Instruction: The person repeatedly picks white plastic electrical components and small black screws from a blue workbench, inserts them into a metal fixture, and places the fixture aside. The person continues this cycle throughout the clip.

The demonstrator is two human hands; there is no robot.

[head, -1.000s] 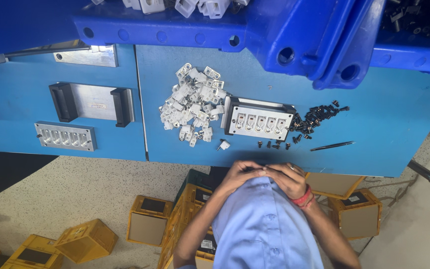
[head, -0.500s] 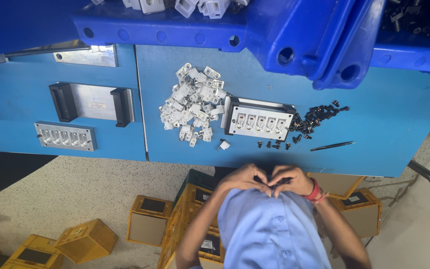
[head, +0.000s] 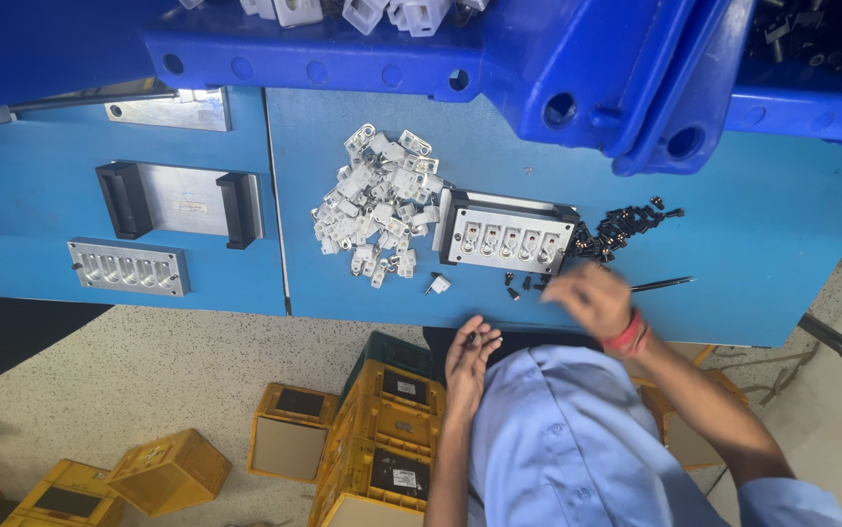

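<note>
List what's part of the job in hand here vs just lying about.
Likely in use:
- five-slot fixture, beside the blurred right hand
- black screws
- pile of white parts
- left hand, at the table edge

Lying about:
- second fixture
- black-ended plate
- yellow boxes on the floor

A blue workbench stands over speckled floor strewn with yellow crates.
</note>
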